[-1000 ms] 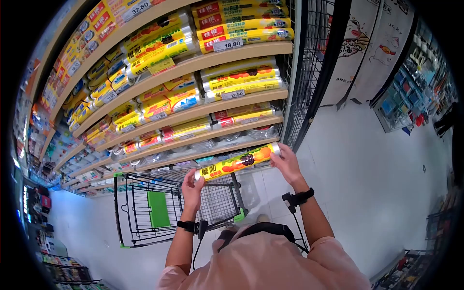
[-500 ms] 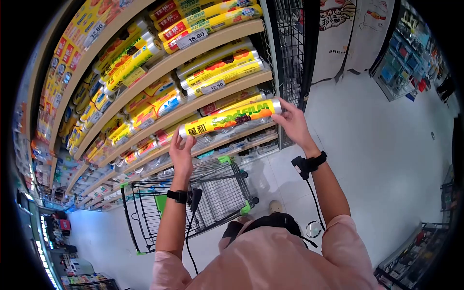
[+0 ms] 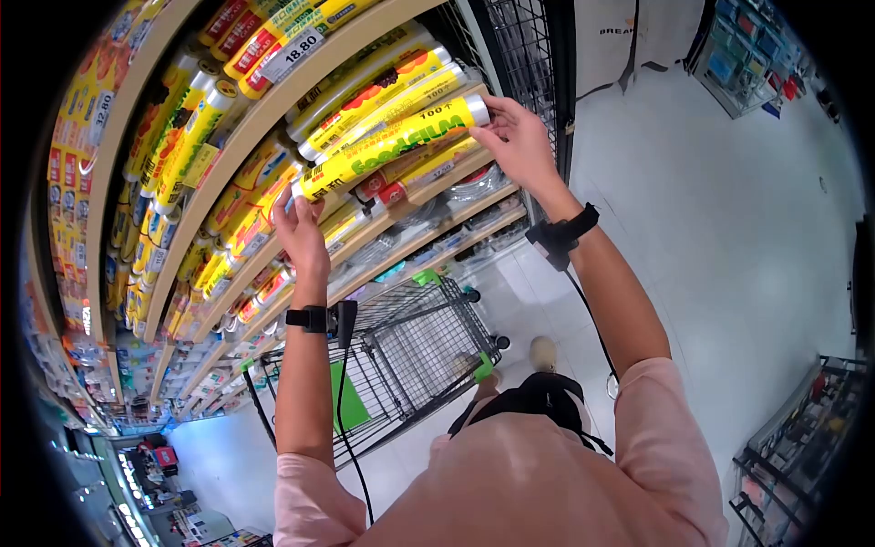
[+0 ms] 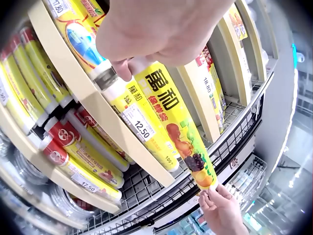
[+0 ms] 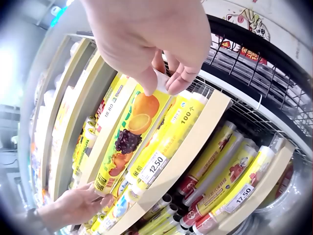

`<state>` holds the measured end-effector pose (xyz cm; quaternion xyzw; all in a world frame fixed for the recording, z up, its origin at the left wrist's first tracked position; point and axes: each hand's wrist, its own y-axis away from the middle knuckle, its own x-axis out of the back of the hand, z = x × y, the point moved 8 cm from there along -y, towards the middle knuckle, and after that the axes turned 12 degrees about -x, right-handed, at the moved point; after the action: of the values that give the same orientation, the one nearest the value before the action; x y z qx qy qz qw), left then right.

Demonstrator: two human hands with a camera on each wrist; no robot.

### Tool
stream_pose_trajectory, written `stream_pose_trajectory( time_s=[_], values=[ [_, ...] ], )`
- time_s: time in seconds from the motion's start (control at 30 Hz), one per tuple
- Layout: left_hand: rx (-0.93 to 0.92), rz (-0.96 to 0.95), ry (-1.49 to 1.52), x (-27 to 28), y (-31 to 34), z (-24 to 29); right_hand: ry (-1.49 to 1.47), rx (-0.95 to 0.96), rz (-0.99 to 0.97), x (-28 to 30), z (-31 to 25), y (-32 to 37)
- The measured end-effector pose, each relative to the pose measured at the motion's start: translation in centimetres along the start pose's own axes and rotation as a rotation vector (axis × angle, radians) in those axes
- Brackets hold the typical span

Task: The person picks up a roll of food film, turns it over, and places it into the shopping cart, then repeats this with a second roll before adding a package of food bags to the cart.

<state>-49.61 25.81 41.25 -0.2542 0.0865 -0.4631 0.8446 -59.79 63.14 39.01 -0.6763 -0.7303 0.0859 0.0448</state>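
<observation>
A long yellow roll of food bags (image 3: 392, 150), printed with fruit, is held by its two ends in front of the shelf rack. My left hand (image 3: 303, 235) grips its left end; in the left wrist view that hand covers the end of the roll (image 4: 178, 125). With thumb and fingers my right hand (image 3: 521, 146) pinches the silvery right end, seen close up in the right wrist view. Similar yellow rolls (image 3: 378, 96) lie on the shelf just behind it, above a 12.50 price tag (image 5: 155, 164). The held roll overlaps that shelf's front in the head view.
Below the hands stands a shopping cart (image 3: 415, 360) with green corners. Shelf edges (image 3: 351, 55) run across the left, with more rolls above and below. A black wire rack side (image 3: 538, 82) bounds the shelves on the right. Pale floor (image 3: 702, 246) stretches to the right.
Both hands have raised the roll from above the cart to the height of the 12.50 shelf, closer to the rack. The roll has turned, showing more of its lettering. The head view has shifted.
</observation>
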Motion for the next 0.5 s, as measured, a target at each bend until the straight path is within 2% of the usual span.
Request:
stream_pose_trajectory(
  time_s=[0.03, 0.07, 0.17, 0.23, 0.37, 0.4, 0.5],
  values=[
    [-0.018, 0.021, 0.025, 0.1, -0.6, -0.2, 0.020, 0.033, 0.015, -0.3, -0.4, -0.6],
    [-0.037, 0.043, 0.052, 0.1, -1.3, -0.5, -0.101, 0.095, 0.000, -0.6, -1.0, -0.8],
    [-0.059, 0.098, 0.060, -0.2, -4.0, -0.1, 0.005, 0.211, 0.036, -1.5, -1.5, -3.4],
    [-0.051, 0.117, -0.047, -0.2, -5.7, 0.2, 0.119, 0.217, 0.034, -2.1, -2.1, -4.8],
    [-0.076, 0.133, 0.003, -0.7, -9.0, -1.4, 0.202, 0.268, 0.055, -3.5, -2.7, -7.0],
    [-0.072, 0.055, -0.032, -1.1, -9.5, -1.3, 0.213, 0.274, 0.053, -3.7, -3.1, -7.6],
    [-0.113, 0.165, -0.002, -1.1, -10.9, -1.5, 0.230, 0.276, 0.048, -4.1, -3.5, -8.9]
  ],
)
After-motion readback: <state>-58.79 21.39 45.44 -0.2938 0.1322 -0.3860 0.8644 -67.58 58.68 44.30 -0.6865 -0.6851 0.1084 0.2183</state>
